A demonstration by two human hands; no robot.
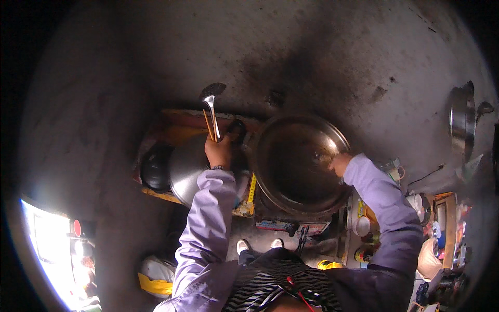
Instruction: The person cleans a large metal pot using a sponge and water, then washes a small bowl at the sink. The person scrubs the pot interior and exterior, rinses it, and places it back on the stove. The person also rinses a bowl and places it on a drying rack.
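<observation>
My left hand [218, 152] is closed around the handle of a metal skimmer [212, 91] and a pair of wooden chopsticks [208, 123], which point up toward the wall. Below that hand lies a shiny domed metal lid or basin [187, 167], partly covered by my sleeve. At the right rim of a large round wok [296, 167] is my right hand [340, 163], its fingers reaching inward. Motion blur and glare leave unclear whether those fingers hold anything. The inside of the wok is dark, with a bright reflection near its right side.
A black rounded vessel [156, 167] sits left of the lid. Behind the wok rises a soot-stained wall [312, 70]. Pans [462, 121] hang at the far right. A white cup [362, 226] stands beside my right arm. A yellow cloth or bag [155, 284] lies low on the left.
</observation>
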